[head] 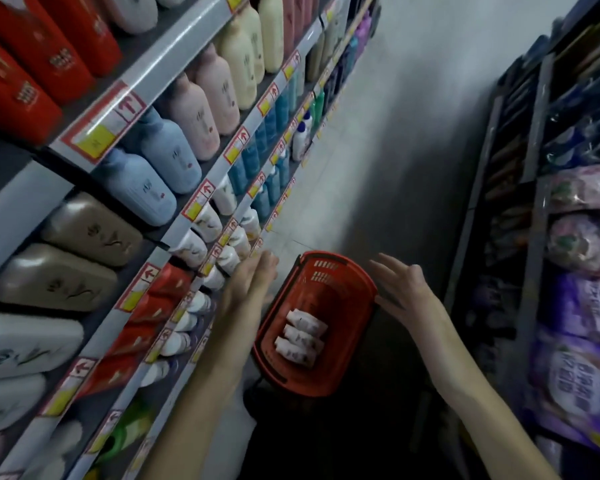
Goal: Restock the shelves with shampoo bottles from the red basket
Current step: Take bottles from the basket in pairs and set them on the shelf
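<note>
Reaching down, left hand and right hand (fingers spread, holding nothing) flank the basket on the floor; three bottles lie inside, beside the shelves.

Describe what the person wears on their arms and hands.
Nothing shows on either. The left hand and right hand are gloveless, with no ring, watch or bracelet visible, and both forearms are bare up to the picture's edge, no sleeves in view.
</note>
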Available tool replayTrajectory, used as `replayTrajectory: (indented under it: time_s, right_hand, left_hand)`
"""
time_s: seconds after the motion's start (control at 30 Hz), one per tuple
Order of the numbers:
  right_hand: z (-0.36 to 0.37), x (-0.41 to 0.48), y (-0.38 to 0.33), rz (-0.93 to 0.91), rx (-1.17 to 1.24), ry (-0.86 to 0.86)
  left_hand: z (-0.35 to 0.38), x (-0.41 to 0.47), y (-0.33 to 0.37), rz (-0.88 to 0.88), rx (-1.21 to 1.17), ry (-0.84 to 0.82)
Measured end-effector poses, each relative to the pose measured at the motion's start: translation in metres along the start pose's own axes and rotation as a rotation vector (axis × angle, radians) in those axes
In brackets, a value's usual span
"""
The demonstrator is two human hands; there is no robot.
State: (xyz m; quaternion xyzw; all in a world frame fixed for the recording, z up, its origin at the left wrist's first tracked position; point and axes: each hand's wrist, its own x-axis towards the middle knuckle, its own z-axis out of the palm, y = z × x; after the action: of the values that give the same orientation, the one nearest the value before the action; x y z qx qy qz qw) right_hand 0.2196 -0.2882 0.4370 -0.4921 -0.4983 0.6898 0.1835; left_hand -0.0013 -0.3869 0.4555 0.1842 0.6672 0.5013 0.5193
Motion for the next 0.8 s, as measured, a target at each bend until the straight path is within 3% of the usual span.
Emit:
replayTrajectory:
  time_s: [0.1, 0.17, 0.27, 0.6, 0.8]
  right_hand:
    - [-0.005, 0.011, 0.019, -0.016, -0.002, 0.014]
    - [-0.008, 0.023, 0.037, -0.068, -0.035, 0.035]
    - [-0.018, 0.057, 0.068, 0.031, 0.009, 0.051]
    - [-0.062, 0.182, 0.206, 0.208, -0.039, -0.027]
    - [-0.058, 0.241, 0.285, 0.170, -0.135, -0.045]
  left_hand:
    - [0.010, 0.013, -0.025, -0.005, 0.046, -0.003]
    - [0.018, 0.033, -0.046, -0.109, 0.048, 0.043]
    - [0.022, 0.067, -0.087, -0.234, 0.035, 0.063]
    - [0.060, 0.155, -0.223, -0.269, -0.002, 0.190]
    - [0.078, 0.223, -0.324, -0.337, 0.016, 0.240]
